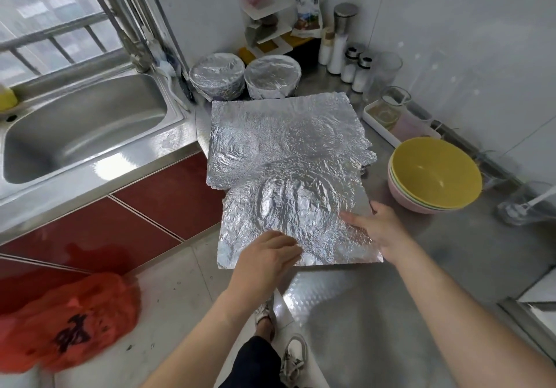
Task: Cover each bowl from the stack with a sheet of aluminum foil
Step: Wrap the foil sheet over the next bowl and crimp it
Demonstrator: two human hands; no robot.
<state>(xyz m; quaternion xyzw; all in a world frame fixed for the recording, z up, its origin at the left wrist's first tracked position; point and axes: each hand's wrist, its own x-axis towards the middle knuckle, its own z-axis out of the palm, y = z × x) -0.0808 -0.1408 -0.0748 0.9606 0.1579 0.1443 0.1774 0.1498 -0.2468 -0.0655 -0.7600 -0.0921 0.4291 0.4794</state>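
While both hands lie on the near foil sheet, left hand at its front edge and right hand at its right edge, the fingers are fairly straight and flat on it rather than pinching. The sheet overhangs the bench edge, so a hasty tug could tear it or slide it floorward. An elbow could also knock the bowl stack just right.

Home kitchen, steel sink with tap, steel counter, seasoning jars, red cabinet doors
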